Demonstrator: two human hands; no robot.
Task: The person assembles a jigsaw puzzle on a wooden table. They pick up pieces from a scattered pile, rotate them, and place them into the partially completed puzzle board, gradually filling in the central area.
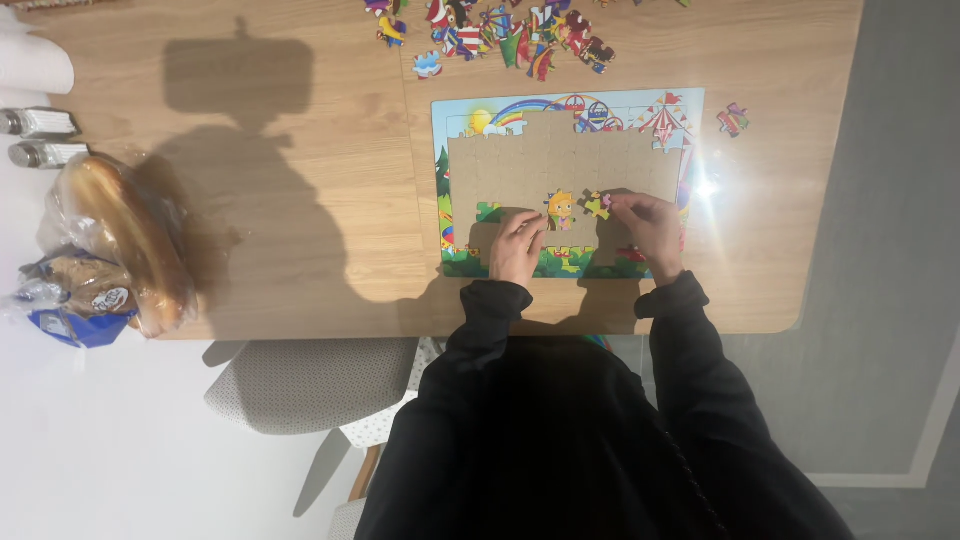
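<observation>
Closest in, two black sleeves run up from the bottom of the view to the near edge of the wooden tabletop (300,240), and both hands are on the puzzle tray (570,105). The left hand (517,248) lies knuckles up over the tray's lower border, fingers curled; whether anything sits in its grip, you can't tell from here. The right hand (650,228) is just beside it, fingertips pinched on a small yellow-green puzzle piece (597,205), which it holds over the bare brown middle of the tray. Right next to that piece, a placed piece with a yellow-haired figure (561,210) sits in the tray, between the two hands. Further up, the tray's top edge shows a sun, a rainbow and a striped tent already in. Off to the right, one lone loose piece (733,119) lies on the tabletop, apart from the tray. At the far edge, a heap of colourful loose pieces (500,35) is spread out. Far left, bagged bread (120,240) and two shakers (40,138) rest at the tabletop's end.
</observation>
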